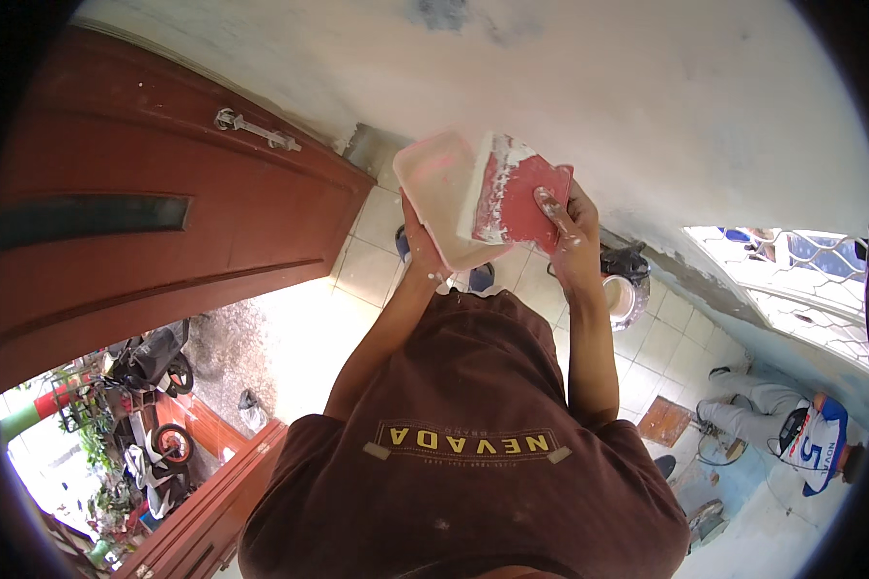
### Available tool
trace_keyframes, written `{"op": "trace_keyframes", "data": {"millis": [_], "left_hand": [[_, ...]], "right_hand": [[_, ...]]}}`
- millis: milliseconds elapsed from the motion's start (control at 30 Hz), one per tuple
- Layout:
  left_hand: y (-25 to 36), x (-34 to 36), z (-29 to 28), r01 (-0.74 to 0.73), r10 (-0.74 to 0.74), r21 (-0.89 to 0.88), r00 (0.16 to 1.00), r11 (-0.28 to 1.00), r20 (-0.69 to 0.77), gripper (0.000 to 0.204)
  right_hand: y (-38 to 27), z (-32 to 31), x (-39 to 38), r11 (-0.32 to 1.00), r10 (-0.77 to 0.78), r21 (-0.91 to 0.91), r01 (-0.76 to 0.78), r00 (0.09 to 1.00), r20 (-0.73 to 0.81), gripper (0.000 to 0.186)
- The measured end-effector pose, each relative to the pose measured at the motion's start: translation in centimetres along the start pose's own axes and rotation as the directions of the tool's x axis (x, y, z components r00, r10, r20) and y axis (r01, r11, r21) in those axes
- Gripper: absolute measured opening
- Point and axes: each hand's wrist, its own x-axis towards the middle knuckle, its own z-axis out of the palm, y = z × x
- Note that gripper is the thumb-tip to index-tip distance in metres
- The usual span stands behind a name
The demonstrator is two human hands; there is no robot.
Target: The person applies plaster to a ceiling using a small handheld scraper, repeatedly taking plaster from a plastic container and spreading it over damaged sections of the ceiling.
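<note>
My left hand (pixel 421 243) grips the side of a shallow pink plastic tray (pixel 431 166), holding it out in front of my chest. Pale smears coat the tray's inside. In my right hand (pixel 575 232) is a flat red putty spreader (pixel 529 199), pinched at its right end with the thumb on top. Thick white putty (pixel 495 166) clings along the spreader's left edge, which overlaps the tray's right side. White spots mark the right thumb and fingers. The fingers of my left hand are mostly hidden behind the tray.
Ahead rises a patchy whitish wall (pixel 647 106). A brown door (pixel 135 125) stands at left, with motorbikes (pixel 159 454) outside. Right of my forearm, a bucket (pixel 626 301) sits on floor tiles near a window grille (pixel 792 270). Another person (pixel 811 439) is at the lower right.
</note>
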Motion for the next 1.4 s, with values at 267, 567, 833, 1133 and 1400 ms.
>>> {"op": "trace_keyframes", "data": {"millis": [267, 567, 833, 1133, 1400], "left_hand": [[4.5, 0.3, -5.2, 0.01, -0.017, -0.104, 0.998, 0.995, -0.062, 0.074], [13.1, 5.9, -9.8, -0.175, 0.145, -0.091, 0.95, 0.98, -0.275, 0.072], [19.0, 11.8, -11.4, -0.064, 0.06, -0.082, 0.997, 0.995, -0.047, 0.082], [24.1, 15.7, -9.4, 0.05, -0.059, -0.062, 0.988, 0.997, -0.141, 0.073], [24.3, 17.7, -8.7, 0.243, -0.249, -0.131, 0.968, 0.961, -0.035, 0.075]], "right_hand": [[5.5, 2.9, 3.3, 0.027, -0.057, 0.796, -0.605, 0.794, 0.605, 0.022], [7.9, 12.4, 12.3, 0.433, 0.296, 0.883, -0.181, 0.954, 0.05, 0.027], [6.9, 13.3, 28.0, 0.195, 0.175, 0.979, -0.06, 0.984, 0.025, 0.025], [-3.0, 13.9, 19.9, 0.362, -0.011, 0.932, -0.002, 1.0, 0.007, 0.026], [1.1, 10.7, 28.4, 0.523, 0.091, 0.852, 0.027, 0.992, -0.087, 0.02]]}}
